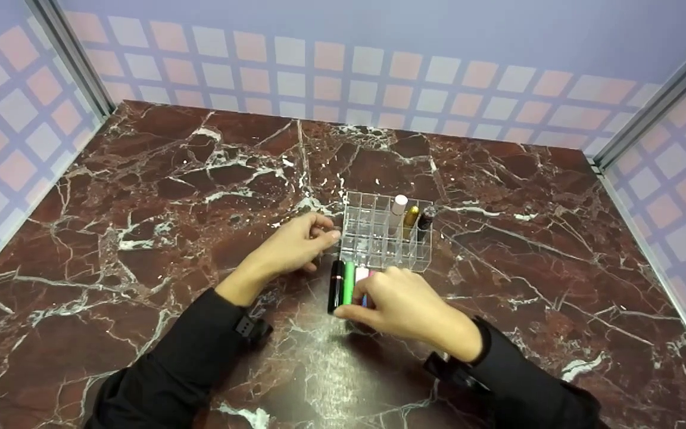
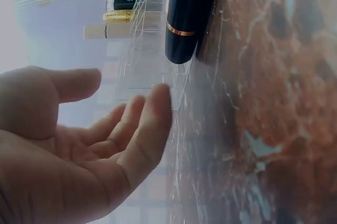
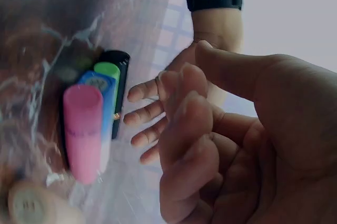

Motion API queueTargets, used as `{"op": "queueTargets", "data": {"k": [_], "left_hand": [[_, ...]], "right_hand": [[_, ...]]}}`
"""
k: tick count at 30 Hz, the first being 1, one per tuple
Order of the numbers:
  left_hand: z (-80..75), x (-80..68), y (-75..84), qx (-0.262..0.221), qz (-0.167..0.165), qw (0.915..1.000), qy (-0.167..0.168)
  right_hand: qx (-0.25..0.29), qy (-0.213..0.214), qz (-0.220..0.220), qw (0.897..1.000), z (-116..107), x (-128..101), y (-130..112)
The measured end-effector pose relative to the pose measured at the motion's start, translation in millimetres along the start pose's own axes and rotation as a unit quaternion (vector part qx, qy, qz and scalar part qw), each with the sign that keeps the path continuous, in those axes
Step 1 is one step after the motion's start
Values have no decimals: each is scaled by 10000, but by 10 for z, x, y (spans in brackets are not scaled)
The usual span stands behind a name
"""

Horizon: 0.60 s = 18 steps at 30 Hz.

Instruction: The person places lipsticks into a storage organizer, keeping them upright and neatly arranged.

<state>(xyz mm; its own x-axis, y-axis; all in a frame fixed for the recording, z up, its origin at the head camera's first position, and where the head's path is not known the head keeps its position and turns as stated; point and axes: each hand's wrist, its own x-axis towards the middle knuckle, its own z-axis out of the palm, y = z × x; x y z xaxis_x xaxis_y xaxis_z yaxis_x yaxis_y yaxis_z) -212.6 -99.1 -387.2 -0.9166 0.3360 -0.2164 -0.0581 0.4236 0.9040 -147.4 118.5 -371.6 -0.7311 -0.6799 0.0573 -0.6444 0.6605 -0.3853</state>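
Note:
A clear acrylic organizer [image 1: 379, 238] with a grid of cells stands mid-table. Its far right cells hold a white tube [image 1: 399, 205], a gold tube [image 1: 411, 214] and a black one [image 1: 424, 220]. My left hand [image 1: 310, 238] lies at the organizer's left side, its fingers relaxed and holding nothing. In front of the organizer lie a black tube [image 1: 336, 286], a green tube [image 1: 349, 283], and a pink tube [image 3: 83, 129] and a blue tube [image 3: 100, 84] side by side. My right hand [image 1: 393, 298] hovers over their right end, fingers loosely curled and holding nothing.
The dark red marble table [image 1: 170, 179] is walled by checked panels [image 1: 319, 65] at the back and both sides. A beige round cap [image 3: 29, 205] shows at the bottom left of the right wrist view.

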Motion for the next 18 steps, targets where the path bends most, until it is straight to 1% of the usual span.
{"op": "queueTargets", "data": {"k": [3, 6, 14, 18], "left_hand": [[20, -6, 2, 50, -151, 9997, -175], [35, -19, -1, 95, -235, 9992, -296], [97, -9, -35, 69, -360, 9973, -633], [114, -1, -44, 166, -386, 9968, -684]], "right_hand": [[-47, -102, 177, 9998, 55, 85, -32], [-132, -115, 256, 9995, 113, 142, -32], [-175, 98, 431, 9989, 225, 174, 38], [-147, 140, 446, 9988, 254, 190, 60]]}}
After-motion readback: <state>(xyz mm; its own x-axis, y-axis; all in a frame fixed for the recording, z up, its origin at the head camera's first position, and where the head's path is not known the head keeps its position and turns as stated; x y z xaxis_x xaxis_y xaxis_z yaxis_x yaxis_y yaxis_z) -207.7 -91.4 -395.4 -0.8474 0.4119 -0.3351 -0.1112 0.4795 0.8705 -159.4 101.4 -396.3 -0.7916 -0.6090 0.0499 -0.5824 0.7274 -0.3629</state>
